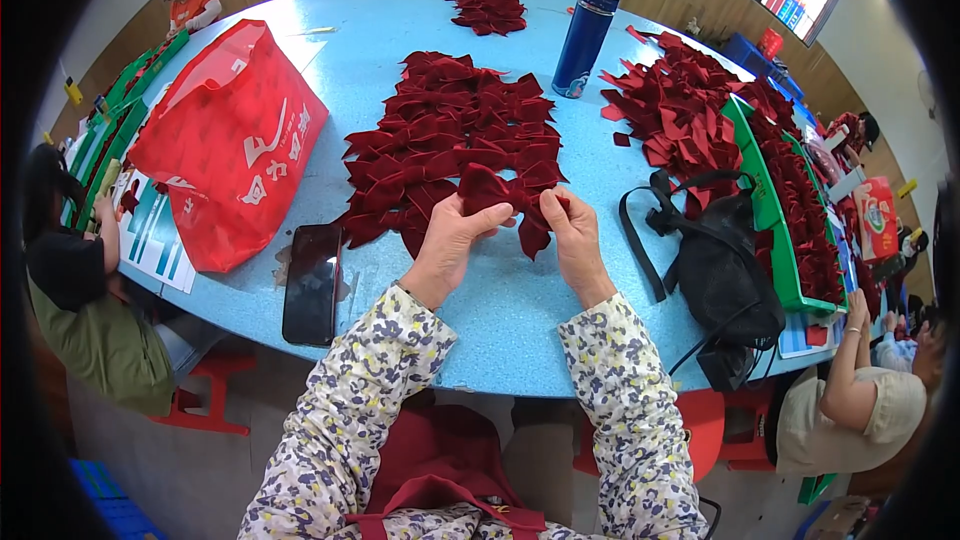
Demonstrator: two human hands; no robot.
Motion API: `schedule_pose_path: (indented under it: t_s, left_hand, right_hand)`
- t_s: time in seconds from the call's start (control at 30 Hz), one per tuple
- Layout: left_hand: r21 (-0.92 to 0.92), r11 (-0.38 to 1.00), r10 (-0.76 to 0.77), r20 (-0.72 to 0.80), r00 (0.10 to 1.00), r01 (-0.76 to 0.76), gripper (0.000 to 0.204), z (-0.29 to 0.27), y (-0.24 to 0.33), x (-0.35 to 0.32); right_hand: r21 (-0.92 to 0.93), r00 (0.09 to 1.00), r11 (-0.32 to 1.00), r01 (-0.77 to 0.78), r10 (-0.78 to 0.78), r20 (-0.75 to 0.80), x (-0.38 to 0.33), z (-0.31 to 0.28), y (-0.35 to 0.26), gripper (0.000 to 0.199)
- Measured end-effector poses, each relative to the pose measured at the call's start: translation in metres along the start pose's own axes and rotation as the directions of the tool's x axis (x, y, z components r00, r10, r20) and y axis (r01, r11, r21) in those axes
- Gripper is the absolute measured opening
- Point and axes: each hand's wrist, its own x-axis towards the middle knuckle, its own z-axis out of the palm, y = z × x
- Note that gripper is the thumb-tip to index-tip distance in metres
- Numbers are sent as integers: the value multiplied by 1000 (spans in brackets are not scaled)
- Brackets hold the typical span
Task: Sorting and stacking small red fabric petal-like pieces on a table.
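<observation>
Between my two hands is a dark red velvet bow (pixel 490 190), held just above the near end of a layout of similar bows. My left hand (pixel 452 245) pinches its left loop between thumb and fingers. On the other side, my right hand (pixel 575 240) grips the bow near its knot and right tail, fingers bent together. Rows of matching red bows (pixel 430 105) lie overlapped on the blue table (pixel 400 340) beyond my hands. A black phone (pixel 312 285) rests flat to the left of my left forearm.
A red bag (pixel 235 140) stands at left; a blue tumbler (pixel 585 40) stands beyond the bows. To the right are a black bag (pixel 725 270), loose red pieces (pixel 680 105) and a green crate (pixel 780 210) of bows. Another bow pile (pixel 487 7) lies far back. Co-workers sit around the table.
</observation>
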Motion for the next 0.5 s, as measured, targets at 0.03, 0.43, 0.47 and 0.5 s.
schedule_pose_path:
  t_s: [0.03, 0.43, 0.47, 0.5]
  left_hand:
    - [-9, 1000, 15, 2, 1000, -15, 23, 1, 0, -1]
    - [-111, 985, 131, -5, 991, -131, 20, 7, -8, 0]
    - [-113, 985, 131, -4, 991, -130, 20, 7, -9, 1]
    - [-107, 985, 132, -3, 991, -132, 21, 6, -10, 1]
  right_hand:
    - [-17, 999, 1000, -5, 6, 36, 0, 1, 1, 25]
    - [47, 999, 998, -38, 40, -29, 0, 5, -9, 21]
    - [116, 998, 992, -55, 59, -28, 0, 6, -10, 21]
    - [117, 998, 992, -56, 59, -27, 0, 6, -10, 21]
